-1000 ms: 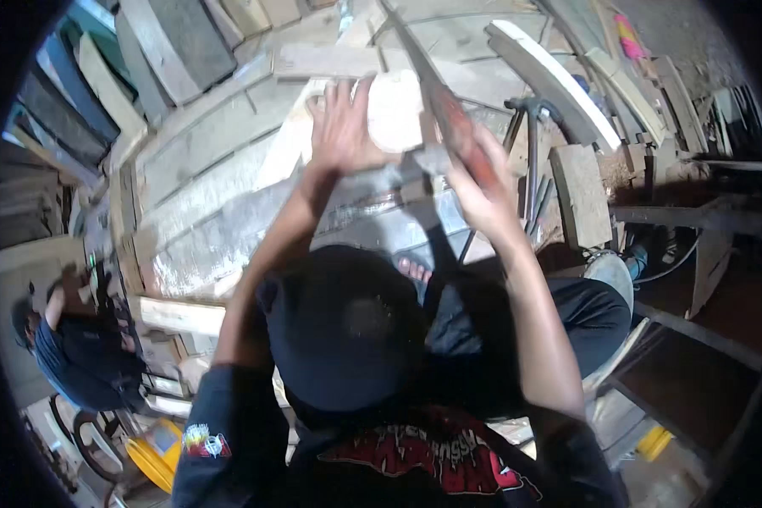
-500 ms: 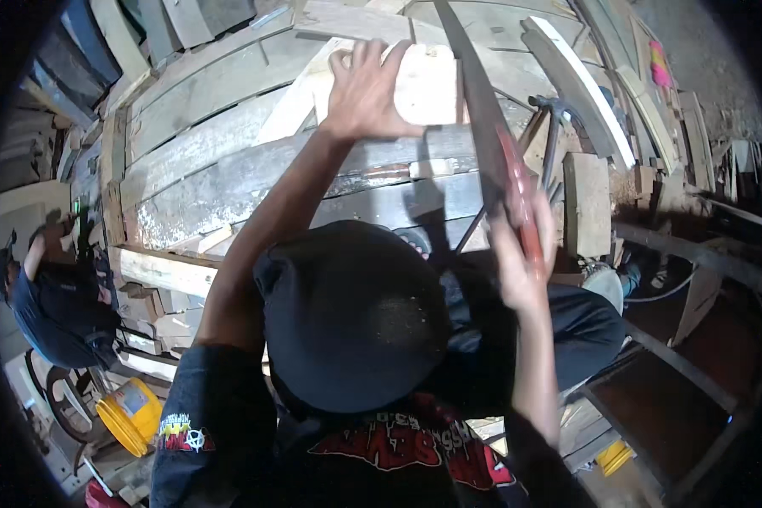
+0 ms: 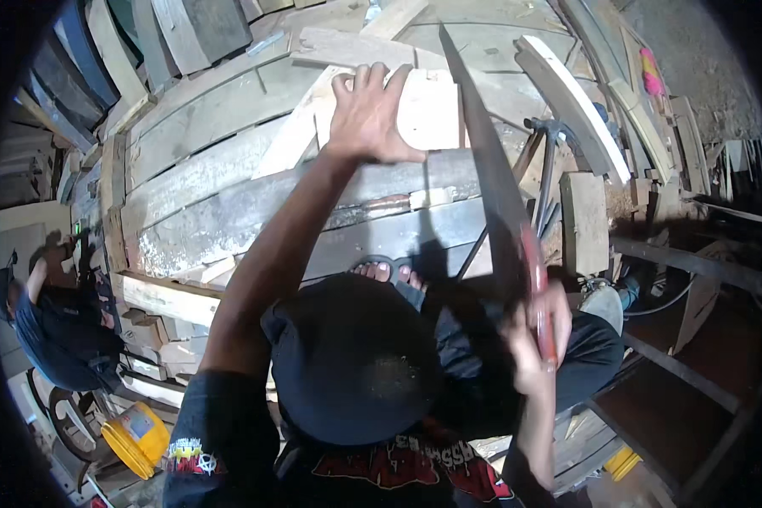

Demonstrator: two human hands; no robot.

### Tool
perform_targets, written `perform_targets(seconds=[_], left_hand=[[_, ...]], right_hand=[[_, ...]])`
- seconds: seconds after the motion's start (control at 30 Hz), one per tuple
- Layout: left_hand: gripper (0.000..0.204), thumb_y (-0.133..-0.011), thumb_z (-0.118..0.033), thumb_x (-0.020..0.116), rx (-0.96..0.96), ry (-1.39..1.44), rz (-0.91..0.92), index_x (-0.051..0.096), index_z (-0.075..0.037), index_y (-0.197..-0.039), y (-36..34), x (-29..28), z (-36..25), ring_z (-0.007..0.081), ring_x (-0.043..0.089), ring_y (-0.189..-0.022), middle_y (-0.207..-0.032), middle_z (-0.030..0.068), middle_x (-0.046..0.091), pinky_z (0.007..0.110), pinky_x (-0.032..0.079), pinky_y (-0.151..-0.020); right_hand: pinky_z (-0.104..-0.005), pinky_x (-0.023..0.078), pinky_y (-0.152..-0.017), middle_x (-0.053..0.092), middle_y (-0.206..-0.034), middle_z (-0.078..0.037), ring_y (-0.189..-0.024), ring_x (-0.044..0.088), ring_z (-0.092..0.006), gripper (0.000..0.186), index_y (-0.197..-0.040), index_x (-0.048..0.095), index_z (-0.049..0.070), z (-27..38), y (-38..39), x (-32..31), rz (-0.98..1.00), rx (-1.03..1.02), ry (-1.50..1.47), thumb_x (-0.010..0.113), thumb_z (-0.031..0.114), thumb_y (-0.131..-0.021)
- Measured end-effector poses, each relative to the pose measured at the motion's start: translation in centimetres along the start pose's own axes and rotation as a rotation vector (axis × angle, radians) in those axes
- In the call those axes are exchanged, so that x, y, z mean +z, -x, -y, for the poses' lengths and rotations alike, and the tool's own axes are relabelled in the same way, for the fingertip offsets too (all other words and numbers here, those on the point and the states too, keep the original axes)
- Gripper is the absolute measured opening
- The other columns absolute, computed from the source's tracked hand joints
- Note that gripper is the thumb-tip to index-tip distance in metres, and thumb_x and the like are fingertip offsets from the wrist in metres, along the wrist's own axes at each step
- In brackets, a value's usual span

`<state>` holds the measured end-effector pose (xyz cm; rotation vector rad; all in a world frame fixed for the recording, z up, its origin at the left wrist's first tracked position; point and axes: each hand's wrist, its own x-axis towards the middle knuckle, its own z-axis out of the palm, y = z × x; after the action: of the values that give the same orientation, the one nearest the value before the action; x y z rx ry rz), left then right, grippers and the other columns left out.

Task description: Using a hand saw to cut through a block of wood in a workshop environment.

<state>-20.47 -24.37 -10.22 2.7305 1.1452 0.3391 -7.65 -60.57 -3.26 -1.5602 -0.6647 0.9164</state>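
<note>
The left hand (image 3: 364,125) is spread wide, palm down on the pale board (image 3: 427,110), its thumb stretched along the near edge; it presses rather than grips, and it keeps the same place on the wood as in the earlier views. The right hand (image 3: 528,344) is closed around the red handle (image 3: 533,262) of the saw (image 3: 488,152), and here is the change: a second ago that fist was up close beside the board, and now it has drawn well back to the person's right knee. The blade has slid back with it, so its narrow tip shows beyond the board's far side. This looks like the drawn-back end of a sawing stroke, with the board steadied throughout. The blade runs just beside the board's right edge; whether its teeth touch the wood, I cannot tell.

The board lies on the planked platform (image 3: 212,182). To its right are a hammer (image 3: 550,129), a wooden block (image 3: 584,224) and a white-edged beam (image 3: 571,110). Far left, a co-worker (image 3: 59,330) sits near a yellow bucket (image 3: 135,436).
</note>
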Motion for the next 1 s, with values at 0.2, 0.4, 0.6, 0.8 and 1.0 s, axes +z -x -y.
perform_targets(seconds=[0.2, 0.4, 0.6, 0.8, 1.0], left_hand=[[0.139, -0.041, -0.061, 0.094, 0.018, 0.064, -0.059, 0.042, -0.014, -0.161, 0.7, 1.4, -0.5, 0.0381, 0.047, -0.134, -0.139, 0.0189, 0.052, 0.061, 0.029, -0.109], [0.134, -0.047, -0.059, 0.094, -0.025, -0.019, -0.053, 0.042, -0.01, -0.16, 1.1, 0.1, 0.4, 0.0379, 0.048, -0.134, -0.137, 0.0192, 0.052, 0.062, 0.031, -0.109], [0.136, -0.046, -0.067, 0.092, 0.071, 0.043, -0.122, 0.044, -0.007, -0.159, 0.5, 1.7, -1.0, 0.037, 0.048, -0.132, -0.134, 0.0186, 0.053, 0.062, 0.03, -0.108], [0.143, -0.04, -0.071, 0.092, 0.048, -0.055, -0.176, 0.044, -0.007, -0.159, 3.4, 1.2, 4.2, 0.0363, 0.048, -0.132, -0.134, 0.0202, 0.054, 0.062, 0.032, -0.103], [0.136, -0.045, -0.065, 0.092, 0.025, -0.039, -0.093, 0.044, -0.01, -0.159, 1.2, 0.3, 1.4, 0.0377, 0.048, -0.133, -0.136, 0.0195, 0.053, 0.06, 0.032, -0.105]], right_hand=[[-0.027, 0.044, -0.079, 0.057, -0.093, 0.002, -0.088, 0.052, -0.0105, 0.025, -0.097, 0.05, 0.003, 2.0, -17.6, 6.5, 0.057, -0.174, 0.087, 0.073, 0.006, -0.09], [-0.0244, 0.041, -0.074, 0.053, -0.087, 0.001, -0.078, 0.046, -0.0067, 0.021, -0.089, 0.049, 0.009, 1.0, 1.3, 3.2, 0.006, -0.129, 0.085, 0.066, -0.002, -0.083], [-0.0285, 0.048, -0.089, 0.06, -0.101, -0.004, -0.097, 0.057, -0.015, 0.027, -0.111, 0.061, 0.0, -3.5, -15.2, 7.0, -0.264, -0.568, 0.216, 0.075, 0.005, -0.089], [-0.0265, 0.044, -0.076, 0.052, -0.087, 0.0, -0.081, 0.051, -0.0109, 0.019, -0.095, 0.052, 0.003, -0.7, -6.4, 6.4, 0.149, -0.225, 0.075, 0.067, -0.003, -0.085], [-0.0297, 0.048, -0.08, 0.056, -0.087, 0.0, -0.08, 0.055, -0.012, 0.02, -0.103, 0.058, 0.001, 0.8, -1.7, 2.4, 0.036, -0.091, 0.171, 0.069, 0.001, -0.086]])
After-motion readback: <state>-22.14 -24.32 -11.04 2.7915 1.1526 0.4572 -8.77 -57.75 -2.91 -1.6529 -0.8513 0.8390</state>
